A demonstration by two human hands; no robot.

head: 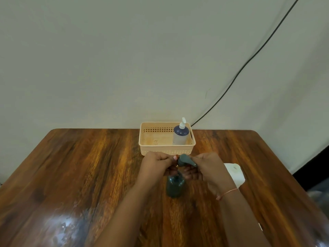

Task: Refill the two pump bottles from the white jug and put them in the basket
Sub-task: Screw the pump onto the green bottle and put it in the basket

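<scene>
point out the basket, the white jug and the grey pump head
basket (166,152): head view, on its front wall.
white jug (236,174): head view, on its top face, right of the right hand.
grey pump head (186,159): head view, on the spout top, between both hands.

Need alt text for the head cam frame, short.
Two bare hands, left hand and right hand, hold a grey-green pump head at the neck of a dark green bottle on a wooden table. Behind, a peach plastic basket holds a blue white-pump bottle; a white jug sits right.
</scene>
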